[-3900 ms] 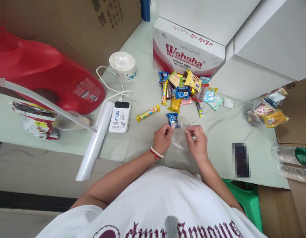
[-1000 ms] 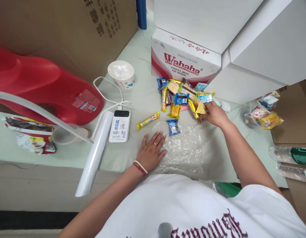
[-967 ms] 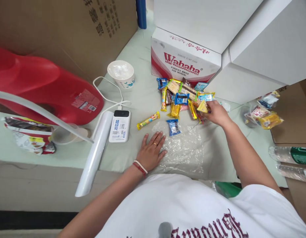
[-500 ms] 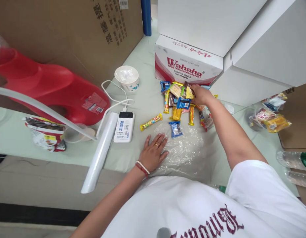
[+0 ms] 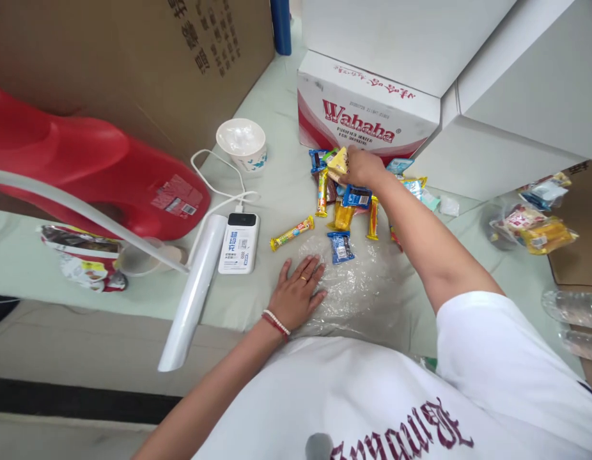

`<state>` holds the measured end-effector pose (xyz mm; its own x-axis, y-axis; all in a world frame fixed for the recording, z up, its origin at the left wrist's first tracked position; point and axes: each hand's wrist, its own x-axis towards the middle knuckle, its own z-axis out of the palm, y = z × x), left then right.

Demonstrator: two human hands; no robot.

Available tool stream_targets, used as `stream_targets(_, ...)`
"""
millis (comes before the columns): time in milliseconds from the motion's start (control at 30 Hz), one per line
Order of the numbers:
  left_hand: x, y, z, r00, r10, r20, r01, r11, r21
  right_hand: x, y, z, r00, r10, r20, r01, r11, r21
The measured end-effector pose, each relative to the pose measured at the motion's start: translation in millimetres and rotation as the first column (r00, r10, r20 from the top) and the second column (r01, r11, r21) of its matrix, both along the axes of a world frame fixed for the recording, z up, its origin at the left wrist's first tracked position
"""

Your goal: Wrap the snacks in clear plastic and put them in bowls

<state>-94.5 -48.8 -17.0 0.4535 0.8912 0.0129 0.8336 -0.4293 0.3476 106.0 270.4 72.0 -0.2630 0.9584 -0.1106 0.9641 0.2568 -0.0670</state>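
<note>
My left hand (image 5: 296, 294) lies flat, fingers spread, on the cloth at the edge of a crinkled clear plastic bag (image 5: 353, 287). My right hand (image 5: 364, 168) reaches over a heap of wrapped snacks, its fingers closed on a pale yellow triangular snack packet (image 5: 339, 160). Under and around it are a blue snack packet (image 5: 357, 196), an amber-yellow packet (image 5: 342, 217) and a thin yellow snack stick (image 5: 322, 193). Another yellow snack stick (image 5: 292, 234) lies apart, left of the heap. A blue packet (image 5: 341, 247) rests on the plastic bag. My right forearm hides part of the heap.
Behind the heap stands a Wahaha carton (image 5: 363, 115). On the left are a paper bowl (image 5: 241, 144), a cabled power bank (image 5: 239, 246), a white roll (image 5: 193, 294) and a large red jug (image 5: 99, 166). Bagged snacks (image 5: 540, 230) lie far right.
My right hand has moved left across the heap, carrying the yellow triangular packet with it. Snacks at the heap's right side now show more. My left hand stays in place.
</note>
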Motion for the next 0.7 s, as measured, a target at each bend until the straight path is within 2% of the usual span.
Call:
stream_targets(100,0,-1,-0.5,1.0,-0.005,0.002,0.005,1.0,0.0,-16,-14,-2.3,0.996,0.051,0.073,-0.052,0.999,0.008)
stream_targets(200,1,-3,0.0,1.0,-0.008,0.004,0.008,1.0,0.003,-16,-33,-4.3,0.991,0.092,0.096,-0.096,0.995,0.041)
stream_targets(300,3,-8,1.4,1.0,0.007,0.008,-0.007,1.0,0.001,-12,-46,-3.7,0.993,0.08,0.086,-0.085,0.995,0.058)
stream_targets(367,4,-13,2.1,1.0,0.019,0.008,-0.019,1.0,-0.002,-3,-52,3.6,0.999,0.021,0.029,-0.024,0.995,0.096)
stream_targets(467,4,-21,1.7,1.0,0.027,0.003,-0.027,1.0,0.001,25,-68,29.9,0.988,-0.078,-0.132,0.11,0.961,0.254)
stream_targets(533,3,-24,0.3,0.999,0.032,-0.001,-0.032,0.999,0.005,47,-92,53.2,0.975,-0.078,-0.209,0.147,0.929,0.339)
stream_targets(600,3,-25,-1.4,0.999,0.035,0.002,-0.035,0.999,0.007,62,-130,72.0,0.976,-0.03,-0.213,0.101,0.939,0.329)
stream_targets(667,2,-25,-2.9,0.999,0.033,0.007,-0.033,0.999,0.009,64,-178,78.1,0.987,0.049,-0.151,-0.018,0.98,0.2)
stream_targets(700,2,-24,-3.5,0.999,0.031,0.011,-0.032,0.999,0.012,60,-202,75.0,0.989,0.102,-0.107,-0.09,0.99,0.104)
